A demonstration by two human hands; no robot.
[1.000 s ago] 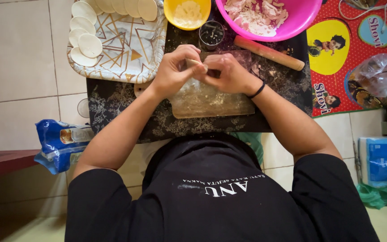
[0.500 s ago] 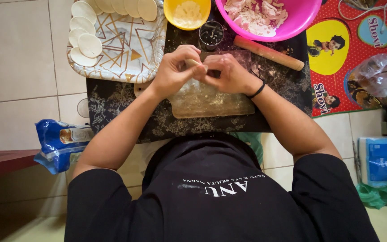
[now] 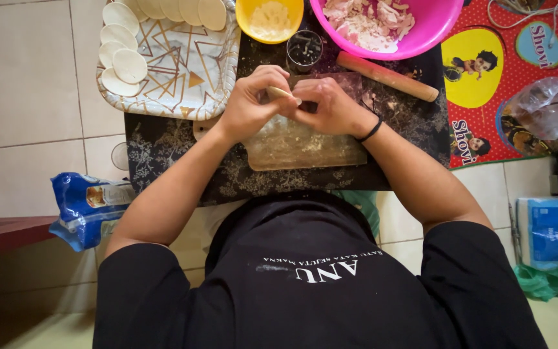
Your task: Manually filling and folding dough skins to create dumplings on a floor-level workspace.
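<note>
- Two bare hands meet above the middle of a dark, floral-patterned mat [image 3: 163,145] that lies on pale floor tiles.
- Between them sits a small pale piece of dough [image 3: 280,93], held just above a clear, flour-smeared plastic sheet [image 3: 305,143] spread on the mat.
- The left hand [image 3: 248,103] is curled, thumb and fingers pinching the dough's near edge.
- The right hand [image 3: 327,106] is curled too, its fingertips pressed onto the same piece from the other side (a thin black band circles this wrist).
- Beyond the hands stands a small dark round cup [image 3: 305,48], with a light wooden rolling pin [image 3: 387,76] lying at a slant to its right.
- A yellow plastic bowl [image 3: 269,19] holding pale contents and a bright pink plastic bowl [image 3: 434,29] of pale chopped filling sit at the mat's far edge.
- To the far left rests a white square tray with gold line patterns [image 3: 175,71], flat round dough discs [image 3: 124,61] laid along its left and far rims.
- A blue plastic bag [image 3: 85,207] lies on the tiles near the left elbow, well apart from the hands.
- A red cartoon-printed sheet [image 3: 485,116] borders the mat on the right, with a crumpled clear plastic bag [image 3: 544,106] on it.
</note>
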